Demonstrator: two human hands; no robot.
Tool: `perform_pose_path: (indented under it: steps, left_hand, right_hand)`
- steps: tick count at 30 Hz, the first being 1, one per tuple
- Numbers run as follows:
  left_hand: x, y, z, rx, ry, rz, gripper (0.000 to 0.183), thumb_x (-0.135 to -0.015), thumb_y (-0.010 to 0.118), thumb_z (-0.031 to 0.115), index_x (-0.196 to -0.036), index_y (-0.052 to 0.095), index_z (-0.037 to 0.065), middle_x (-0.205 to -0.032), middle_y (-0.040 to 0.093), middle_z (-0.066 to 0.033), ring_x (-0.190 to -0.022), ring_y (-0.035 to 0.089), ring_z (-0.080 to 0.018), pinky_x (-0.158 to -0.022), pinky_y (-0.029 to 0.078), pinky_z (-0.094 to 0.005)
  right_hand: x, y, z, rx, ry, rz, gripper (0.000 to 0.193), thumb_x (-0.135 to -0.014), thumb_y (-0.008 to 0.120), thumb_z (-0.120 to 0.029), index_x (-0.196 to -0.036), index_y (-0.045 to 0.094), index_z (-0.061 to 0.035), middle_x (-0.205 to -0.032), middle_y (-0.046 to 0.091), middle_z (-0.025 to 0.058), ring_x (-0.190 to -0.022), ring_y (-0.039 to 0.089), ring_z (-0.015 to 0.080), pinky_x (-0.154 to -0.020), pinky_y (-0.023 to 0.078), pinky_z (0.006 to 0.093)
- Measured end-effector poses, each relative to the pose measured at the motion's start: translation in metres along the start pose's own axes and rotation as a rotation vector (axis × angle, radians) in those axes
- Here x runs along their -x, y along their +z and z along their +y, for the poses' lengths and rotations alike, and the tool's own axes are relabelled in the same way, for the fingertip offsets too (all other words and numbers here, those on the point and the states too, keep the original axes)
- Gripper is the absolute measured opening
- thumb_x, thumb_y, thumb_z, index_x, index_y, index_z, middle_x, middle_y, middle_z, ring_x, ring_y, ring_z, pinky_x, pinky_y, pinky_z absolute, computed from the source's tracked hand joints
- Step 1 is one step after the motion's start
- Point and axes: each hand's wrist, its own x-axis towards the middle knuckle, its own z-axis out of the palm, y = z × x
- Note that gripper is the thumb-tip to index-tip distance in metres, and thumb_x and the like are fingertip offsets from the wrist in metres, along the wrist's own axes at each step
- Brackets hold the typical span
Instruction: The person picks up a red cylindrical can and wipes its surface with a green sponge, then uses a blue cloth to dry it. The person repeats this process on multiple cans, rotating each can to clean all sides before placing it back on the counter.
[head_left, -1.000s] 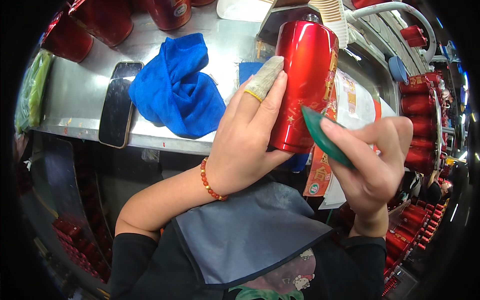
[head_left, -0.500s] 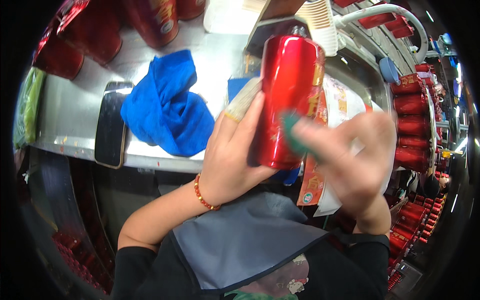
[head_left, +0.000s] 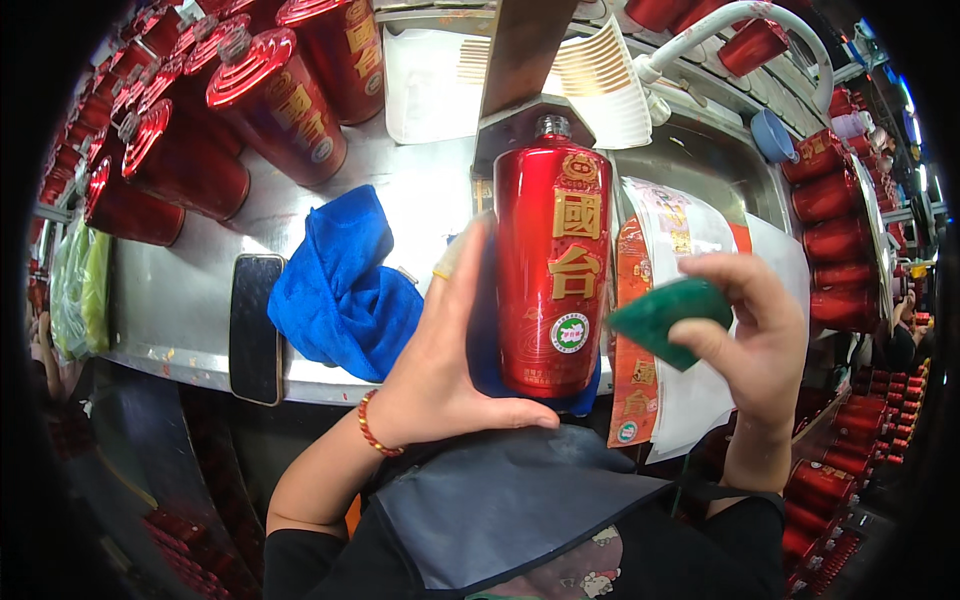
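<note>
A glossy red bottle [head_left: 545, 330] with raised gold characters and a round white-green label lies neck away from me, on blue cloth. My left hand [head_left: 440, 370] is spread beside it. The fingers run along its left side, one wearing a pale finger cot, and the thumb stretches below its base. Where the fingertips meet the bottle is partly hidden. To the right, my right hand [head_left: 760, 340] pinches a green pointed scraper [head_left: 675, 315] between thumb and fingers, its tip just off the bottle's right side. Printed orange-and-white label sheets [head_left: 690, 350] lie below that hand.
A crumpled blue cloth [head_left: 345, 285] and a phone [head_left: 257, 330] lie on the metal table [head_left: 150, 310] at left. Several red bottles [head_left: 280, 105] stand behind them. A dark upright post [head_left: 525, 55], a white ribbed tray [head_left: 435, 85] and a curved pale pipe [head_left: 740, 15] stand beyond.
The bottle has turned so its gold characters face up, and my left hand has loosened and spread. My right hand has drawn the scraper off the bottle to the right. The view has shifted.
</note>
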Motion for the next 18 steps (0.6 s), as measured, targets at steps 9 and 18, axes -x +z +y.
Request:
perform_pose_path:
  steps: [9,18]
  left_hand:
    - [-0.053,0.009,0.013,0.752,-0.313,0.276,0.076,-0.100,0.066,0.013,-0.158,0.020,-0.006,-0.155,0.037,-0.0194,-0.138,0.046,-0.0237,-0.114,0.041,-0.0394]
    - [-0.068,0.022,0.026,0.851,-0.369,0.290,0.080,-0.101,0.065,0.012,-0.159,0.011,-0.003,-0.145,0.048,-0.0170,-0.125,0.056,-0.0193,-0.104,0.049,-0.0339]
  right_hand:
    - [-0.033,0.006,0.039,-0.214,0.044,-0.056,0.031,-0.109,0.051,-0.026,-0.105,0.066,0.0004,-0.093,0.065,0.0032,-0.082,0.059,0.0067,-0.072,0.047,0.0211]
    - [-0.064,0.043,0.057,-0.377,0.291,-0.193,0.034,-0.099,0.071,-0.035,-0.098,0.056,-0.0047,-0.073,0.062,-0.0015,-0.068,0.052,0.0012,-0.060,0.040,0.0177]
